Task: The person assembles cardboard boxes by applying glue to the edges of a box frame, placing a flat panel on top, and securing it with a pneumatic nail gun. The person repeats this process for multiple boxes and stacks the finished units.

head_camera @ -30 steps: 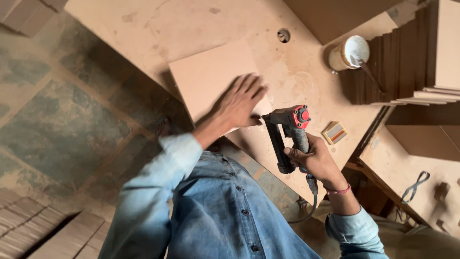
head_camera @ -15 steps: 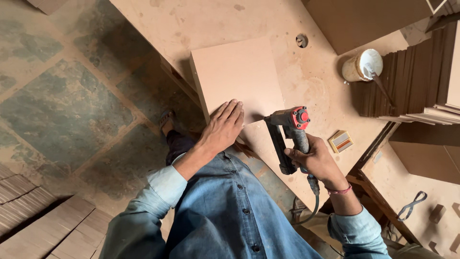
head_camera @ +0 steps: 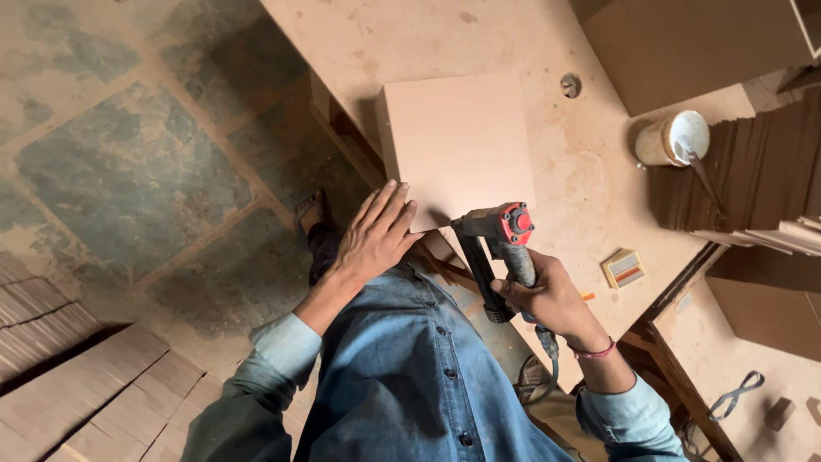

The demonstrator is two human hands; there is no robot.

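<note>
The large dusty tan workbench of pressed board (head_camera: pixel 564 197) runs from the upper middle of the frame down toward the lower right, and on its near edge lies the flat rectangular pale-brown board panel (head_camera: pixel 457 145), just above the centre of the frame, its near corner overhanging the bench edge. The person's left arm, in a blue denim sleeve, reaches up from the lower left with the elbow bent; the left hand (head_camera: pixel 374 241) lies palm down, fingers spread flat, its fingertips pressing on the near left corner of the panel rather than gripping it. The right arm comes up from the lower right, a thin red band at the wrist, and the right hand (head_camera: pixel 552 299) is wrapped tight around the handle of the dark grey pneumatic nail gun with a red cap (head_camera: pixel 496 248); the gun's nose points left against the panel's near edge, just beside the left fingertips. Whether a finger rests on the trigger cannot be told. A dark hose (head_camera: pixel 547 368) hangs from the bottom of the handle toward the person's lap. To the right of the frame a stack of dark brown thin boards (head_camera: pixel 753 180) stands on edge, crowding the bench's right side, and a large brown board (head_camera: pixel 684 47) fills the upper right corner. Beside the stack sits a small round pot with a white top (head_camera: pixel 671 141), a stick standing in it. Near the right hand, on the bench, lies a small striped block (head_camera: pixel 623 268). The green-grey stone floor (head_camera: pixel 128 162) fills the left.
</note>
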